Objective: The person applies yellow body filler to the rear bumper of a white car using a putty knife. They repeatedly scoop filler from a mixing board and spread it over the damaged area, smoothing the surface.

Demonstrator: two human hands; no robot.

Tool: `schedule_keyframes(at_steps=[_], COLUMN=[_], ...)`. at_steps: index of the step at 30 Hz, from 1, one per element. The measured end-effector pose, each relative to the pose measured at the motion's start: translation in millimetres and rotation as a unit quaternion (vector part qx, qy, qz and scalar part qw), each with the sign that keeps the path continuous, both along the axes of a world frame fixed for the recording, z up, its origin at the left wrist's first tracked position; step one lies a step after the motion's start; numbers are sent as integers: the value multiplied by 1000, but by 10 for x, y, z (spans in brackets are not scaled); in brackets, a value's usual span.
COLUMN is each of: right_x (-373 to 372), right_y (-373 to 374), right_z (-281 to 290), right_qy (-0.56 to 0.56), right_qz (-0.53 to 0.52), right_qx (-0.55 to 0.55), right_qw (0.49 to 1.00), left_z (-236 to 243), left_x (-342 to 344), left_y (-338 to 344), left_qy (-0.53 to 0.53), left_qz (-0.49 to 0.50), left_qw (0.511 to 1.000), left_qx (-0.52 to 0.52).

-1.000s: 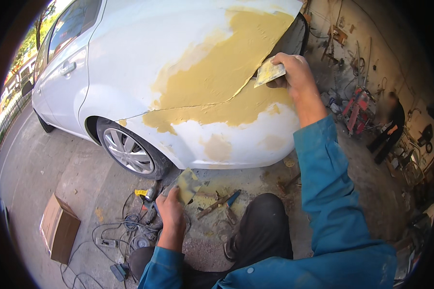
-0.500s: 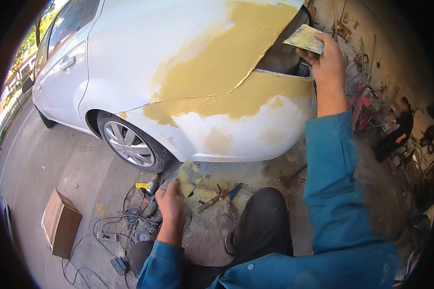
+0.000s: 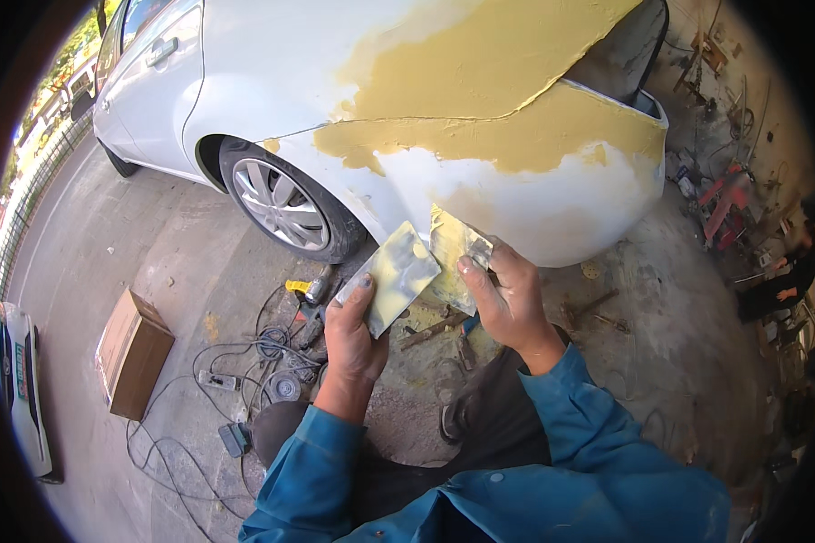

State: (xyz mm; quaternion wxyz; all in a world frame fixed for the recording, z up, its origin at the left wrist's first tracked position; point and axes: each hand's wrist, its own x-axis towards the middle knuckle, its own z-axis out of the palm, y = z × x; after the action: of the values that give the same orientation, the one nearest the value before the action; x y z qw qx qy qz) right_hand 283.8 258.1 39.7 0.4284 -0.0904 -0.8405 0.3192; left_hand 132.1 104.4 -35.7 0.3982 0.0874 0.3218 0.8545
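My left hand [image 3: 356, 328] is closed on a flat putty spreader [image 3: 397, 279], a rectangular plate smeared with pale yellow and grey. In my right hand [image 3: 513, 306], pinched between thumb and fingers, is a second putty spreader [image 3: 451, 249] with thick yellow filler along its far edge. The two spreaders meet or nearly touch at their inner edges; I cannot tell which. Beyond them stands a white car [image 3: 552, 213], its rear side coated with a broad, uneven patch of yellow filler [image 3: 480, 77] on both sides of a panel seam.
Left of my knees, a power tool [image 3: 312, 285] and tangled cables [image 3: 272, 344] lie on the floor. Hand tools [image 3: 430, 333] lie beneath the spreaders. A cardboard box [image 3: 136, 353] sits farther left. Another person [image 3: 788, 285] and clutter [image 3: 729, 204] are at the right.
My right hand has come down from the lamp opening at the car's rear, bringing its spreader beside the left one. My left hand has risen slightly. The view has shifted.
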Motion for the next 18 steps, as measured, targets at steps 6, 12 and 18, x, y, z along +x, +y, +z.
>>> schedule_keyframes(at_steps=[6, 12, 18], right_x=[-9, 119, 204], right_y=[-168, -58, -208], right_z=[-156, -281, -199], right_qy=[-94, -130, -4], right_qz=[-12, -81, -14], right_qx=[108, 176, -239], right_qw=[990, 972, 971], left_z=[6, -5, -4], left_x=[-32, -90, -40], left_y=[5, 5, 37], left_qy=[4, 8, 92], left_qz=[19, 51, 87], left_qw=[1000, 997, 991], left_qx=[14, 50, 40])
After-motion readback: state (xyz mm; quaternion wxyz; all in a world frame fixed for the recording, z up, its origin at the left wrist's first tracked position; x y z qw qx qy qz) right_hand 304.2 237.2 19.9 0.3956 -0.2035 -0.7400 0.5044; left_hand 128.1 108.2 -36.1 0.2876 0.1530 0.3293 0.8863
